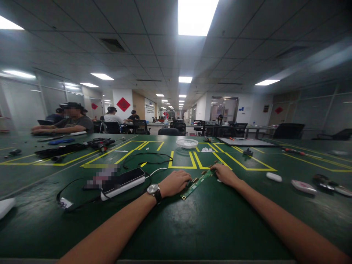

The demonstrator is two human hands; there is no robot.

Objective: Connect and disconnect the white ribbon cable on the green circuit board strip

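My forearms (115, 223) cross the green tabletop (176, 234). Between them a narrow circuit board (198, 184) slants away rightward; my right hand (226, 175) pinches its far part, my left hand (174, 184) curls beside its nearer half, grip unclear.

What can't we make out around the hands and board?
- Left hand, head view: its own back hides the thumb.
- Circuit board, head view: markings too small to read.
- Flat item, head view: pixelation blurs its surface.
- White object, head view: cut off by left edge.
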